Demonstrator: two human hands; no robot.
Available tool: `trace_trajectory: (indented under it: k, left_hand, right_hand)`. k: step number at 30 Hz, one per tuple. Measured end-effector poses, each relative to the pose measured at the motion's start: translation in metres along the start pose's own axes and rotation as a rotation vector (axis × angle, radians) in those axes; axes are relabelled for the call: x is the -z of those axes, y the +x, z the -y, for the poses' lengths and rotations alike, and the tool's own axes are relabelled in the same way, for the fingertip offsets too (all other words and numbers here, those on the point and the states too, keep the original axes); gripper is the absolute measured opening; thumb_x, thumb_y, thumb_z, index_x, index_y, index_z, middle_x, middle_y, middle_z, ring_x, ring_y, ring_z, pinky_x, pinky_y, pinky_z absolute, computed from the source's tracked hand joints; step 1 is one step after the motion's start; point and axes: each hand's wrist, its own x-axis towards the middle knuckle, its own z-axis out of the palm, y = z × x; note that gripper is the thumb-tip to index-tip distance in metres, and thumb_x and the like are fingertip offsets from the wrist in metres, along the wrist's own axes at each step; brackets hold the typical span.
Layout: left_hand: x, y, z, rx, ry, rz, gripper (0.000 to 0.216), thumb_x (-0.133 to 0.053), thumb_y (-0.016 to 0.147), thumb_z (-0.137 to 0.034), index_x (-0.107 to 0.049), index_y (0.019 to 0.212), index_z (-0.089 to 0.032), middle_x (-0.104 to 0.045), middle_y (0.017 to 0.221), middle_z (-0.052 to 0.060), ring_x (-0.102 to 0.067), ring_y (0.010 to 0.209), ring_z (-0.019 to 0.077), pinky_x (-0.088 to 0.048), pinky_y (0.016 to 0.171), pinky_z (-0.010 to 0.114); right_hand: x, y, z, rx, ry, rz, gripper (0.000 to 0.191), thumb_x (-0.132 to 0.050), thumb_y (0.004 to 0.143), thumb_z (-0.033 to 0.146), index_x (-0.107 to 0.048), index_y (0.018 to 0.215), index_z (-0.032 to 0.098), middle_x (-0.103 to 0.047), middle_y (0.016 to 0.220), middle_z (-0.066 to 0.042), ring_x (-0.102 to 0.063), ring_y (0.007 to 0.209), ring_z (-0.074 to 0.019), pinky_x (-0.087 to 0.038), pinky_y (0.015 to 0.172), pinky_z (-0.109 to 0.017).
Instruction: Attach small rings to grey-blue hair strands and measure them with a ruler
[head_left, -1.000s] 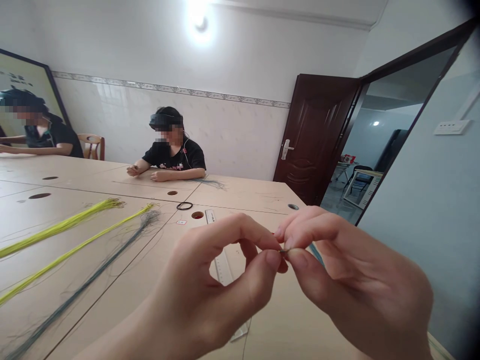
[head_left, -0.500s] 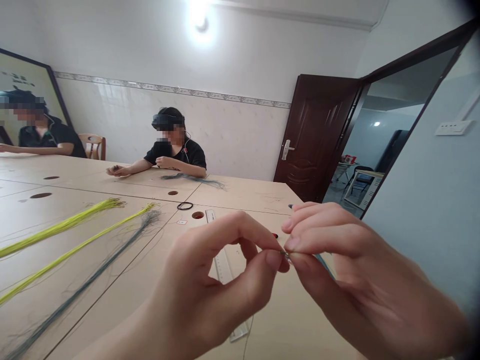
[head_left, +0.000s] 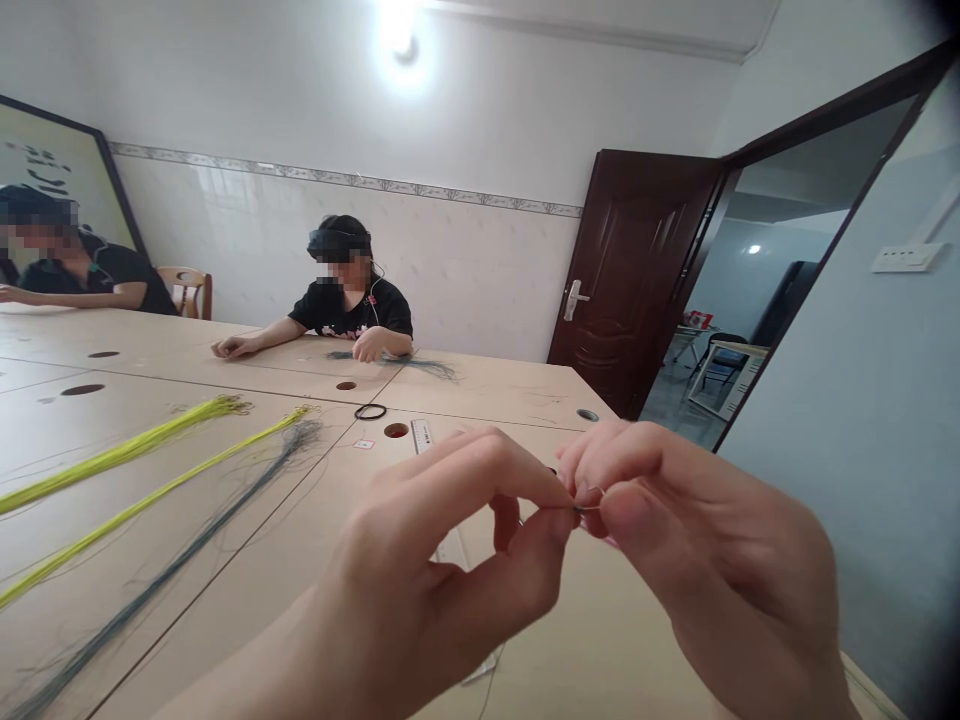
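Note:
My left hand [head_left: 457,560] is closed in a pinch, thumb against index finger, on one end of a thin, short strand [head_left: 591,508] that curls into a small loop. My right hand [head_left: 705,550] pinches the same strand from the other side, fingertips nearly touching those of the left. The strand is too fine to tell whether it is wire or line. Under my hands lies a clear ruler [head_left: 452,548], partly hidden by the left hand.
To the left lie a thick yellow bundle of line [head_left: 127,453], a thinner yellow bundle [head_left: 157,508] and a grey bundle [head_left: 187,540] with frayed ends. A black ring [head_left: 370,411] lies beside a cable hole [head_left: 396,431]. Across the table a co-worker [head_left: 352,290] handles grey strands [head_left: 424,364].
My right hand has turned and its fingers have curled in, drawing slightly apart from the left, so the looped strand shows between them. The co-worker opposite has moved a hand onto the grey strands.

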Motion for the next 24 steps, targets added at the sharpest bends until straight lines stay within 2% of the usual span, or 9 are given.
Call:
trace_trajectory:
  k: [5, 16, 24]
  left_hand:
    - [-0.0016, 0.0021, -0.0008, 0.010, -0.074, 0.012, 0.017, -0.053, 0.079, -0.003, -0.056, 0.077, -0.020, -0.062, 0.074, -0.009, -0.057, 0.067, 0.0038, -0.046, 0.060, 0.014]
    - [-0.0015, 0.0052, -0.0012, 0.023, -0.171, 0.039, 0.017, -0.056, 0.079, -0.002, -0.057, 0.077, -0.019, -0.065, 0.075, -0.009, -0.058, 0.068, 0.0041, -0.048, 0.063, 0.013]
    - [0.0005, 0.0048, -0.0032, 0.042, -0.178, 0.042, 0.017, -0.056, 0.079, -0.002, -0.058, 0.077, -0.019, -0.065, 0.075, -0.007, -0.058, 0.067, 0.0048, -0.049, 0.062, 0.014]
  right_hand:
    - [0.0004, 0.0005, 0.0005, -0.116, 0.202, 0.044, 0.026, -0.055, 0.089, 0.038, -0.052, 0.069, 0.022, -0.051, 0.066, 0.002, -0.053, 0.066, -0.0134, -0.042, 0.062, -0.028]
    - [-0.0001, 0.0024, -0.0009, -0.055, 0.317, 0.103, 0.021, -0.051, 0.092, 0.028, -0.052, 0.073, 0.021, -0.055, 0.068, 0.003, -0.049, 0.067, -0.0107, -0.040, 0.061, -0.023]
    - [-0.0001, 0.0021, -0.0025, -0.020, 0.310, 0.123, 0.020, -0.050, 0.093, 0.027, -0.052, 0.074, 0.021, -0.056, 0.071, 0.003, -0.051, 0.069, -0.0107, -0.042, 0.063, -0.022]
